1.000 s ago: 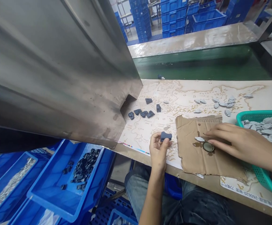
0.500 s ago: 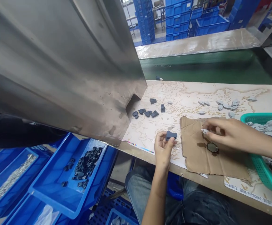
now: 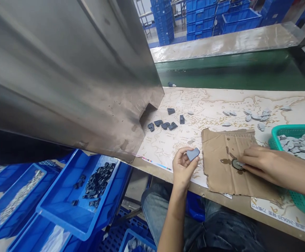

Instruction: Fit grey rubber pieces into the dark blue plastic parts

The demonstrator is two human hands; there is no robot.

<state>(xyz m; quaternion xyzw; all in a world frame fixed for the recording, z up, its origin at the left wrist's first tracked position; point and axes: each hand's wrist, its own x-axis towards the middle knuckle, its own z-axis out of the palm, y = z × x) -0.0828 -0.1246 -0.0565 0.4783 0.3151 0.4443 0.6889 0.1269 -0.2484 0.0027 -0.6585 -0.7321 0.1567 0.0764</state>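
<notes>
My left hand (image 3: pixel 182 168) holds a slate-blue moulded piece (image 3: pixel 193 154) up in its fingertips, above the edge of a printed paper sheet (image 3: pixel 168 150). My right hand (image 3: pixel 262 164) lies low over a torn cardboard sheet (image 3: pixel 220 180), its fingertips at a small round metal lid (image 3: pixel 236 164) holding dark liquid. A sliver of a pale grey piece (image 3: pixel 241 163) shows at those fingertips, mostly hidden. Brown stains mark the cardboard beside the lid.
Several dark blue pieces (image 3: pixel 165 126) lie on the paper, and pale grey pieces (image 3: pixel 256 117) lie further right. A teal basket (image 3: pixel 274 134) holds more grey pieces. A steel hood (image 3: pixel 63 70) looms left; blue trays (image 3: pixel 63 206) of dark parts sit below. A green belt (image 3: pixel 233 71) runs behind.
The pale grey piece has gone from the cardboard; my right hand lifted it and moved down to the lid. My left hand has turned the blue piece slightly.
</notes>
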